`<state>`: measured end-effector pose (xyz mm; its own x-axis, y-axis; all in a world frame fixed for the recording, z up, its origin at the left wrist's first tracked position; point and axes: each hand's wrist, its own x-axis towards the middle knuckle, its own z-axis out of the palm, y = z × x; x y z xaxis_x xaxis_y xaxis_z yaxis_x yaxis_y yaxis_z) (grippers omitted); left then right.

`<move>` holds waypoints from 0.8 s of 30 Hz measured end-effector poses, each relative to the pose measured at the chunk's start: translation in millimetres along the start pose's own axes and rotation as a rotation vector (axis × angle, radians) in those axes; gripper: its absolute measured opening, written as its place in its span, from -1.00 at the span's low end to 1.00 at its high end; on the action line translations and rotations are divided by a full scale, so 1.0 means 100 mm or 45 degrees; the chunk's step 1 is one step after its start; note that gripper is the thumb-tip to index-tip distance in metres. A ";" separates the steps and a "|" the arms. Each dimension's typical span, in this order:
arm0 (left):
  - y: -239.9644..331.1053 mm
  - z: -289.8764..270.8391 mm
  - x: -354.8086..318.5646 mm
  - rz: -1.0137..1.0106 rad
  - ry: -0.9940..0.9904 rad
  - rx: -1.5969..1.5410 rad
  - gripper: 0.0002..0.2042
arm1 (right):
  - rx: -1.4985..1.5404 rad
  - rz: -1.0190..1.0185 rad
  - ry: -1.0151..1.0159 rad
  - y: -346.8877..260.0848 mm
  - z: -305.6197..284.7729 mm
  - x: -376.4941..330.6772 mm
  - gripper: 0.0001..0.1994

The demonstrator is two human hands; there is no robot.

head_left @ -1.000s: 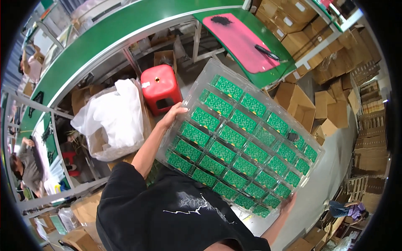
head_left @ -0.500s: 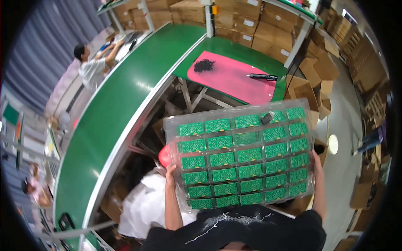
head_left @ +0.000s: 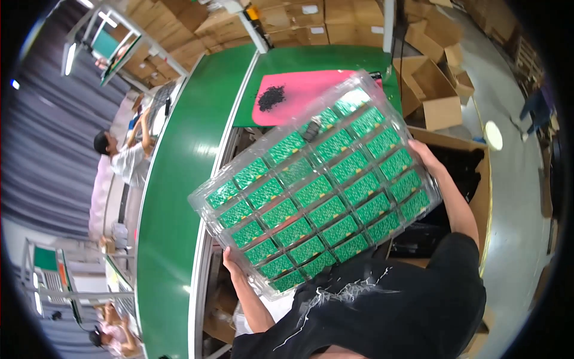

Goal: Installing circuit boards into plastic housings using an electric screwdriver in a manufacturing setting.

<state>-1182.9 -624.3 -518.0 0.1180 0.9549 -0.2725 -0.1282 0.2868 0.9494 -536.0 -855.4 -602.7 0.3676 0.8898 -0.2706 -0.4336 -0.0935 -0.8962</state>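
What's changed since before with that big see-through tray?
The tray has swung: its right end was lower at first, then about level with the left, and now it's clearly higher. It now hides part of the pink mat. Nothing was let go: the left hand and right hand still hold the tray, and the black clump stays on it.

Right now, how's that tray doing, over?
Left hand, right hand gripping clear tray, opposite sides. Green boards in rows. Pink mat partly hidden behind.
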 end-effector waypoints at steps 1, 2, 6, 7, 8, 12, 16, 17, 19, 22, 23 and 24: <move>-0.01 0.01 -0.01 0.027 -0.013 0.009 -0.50 | -0.022 0.001 0.011 -0.08 0.01 -0.07 -0.49; -0.02 0.06 0.00 0.013 -0.040 0.037 -0.50 | -0.033 -0.049 0.040 -0.11 0.03 -0.11 -0.45; -0.06 0.11 0.07 0.122 -0.170 -0.019 -0.38 | -0.167 -0.070 0.103 -0.05 -0.08 -0.12 -0.42; -0.08 0.11 0.04 0.130 -0.145 -0.011 -0.38 | -0.224 -0.055 0.116 -0.06 -0.09 -0.12 -0.42; -0.10 0.13 0.04 0.139 -0.120 -0.006 -0.38 | -0.225 -0.063 0.119 -0.05 -0.09 -0.13 -0.42; -0.01 0.21 0.04 0.168 -0.047 -0.041 -0.54 | -0.225 -0.111 0.221 0.13 -0.11 -0.17 -0.36; 0.08 0.45 -0.06 0.259 0.018 -0.015 -0.68 | -0.261 -0.042 0.232 0.17 -0.13 -0.22 -0.39; 0.09 0.43 -0.05 0.200 0.003 -0.028 -0.69 | -0.239 -0.152 0.292 0.27 -0.14 -0.17 -0.42; 0.08 0.37 0.00 0.163 -0.048 -0.084 -0.71 | -0.162 -0.074 0.280 0.48 -0.28 -0.05 -0.48; -0.20 -0.22 0.37 0.265 -0.046 -0.105 -0.54 | -0.345 -0.007 0.271 0.39 -0.26 -0.03 -0.51; -0.18 -0.04 0.35 0.218 -0.058 -0.106 -0.56 | -0.256 -0.087 0.337 0.40 -0.18 -0.08 -0.51; 0.00 0.21 0.29 0.174 -0.075 -0.102 -0.58 | -0.305 -0.091 0.324 0.41 -0.22 -0.08 -0.51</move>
<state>-1158.5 -598.3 -522.9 0.1515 0.9799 -0.1298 -0.2246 0.1620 0.9609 -538.5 -876.1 -645.6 0.5960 0.7609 -0.2564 -0.2054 -0.1642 -0.9648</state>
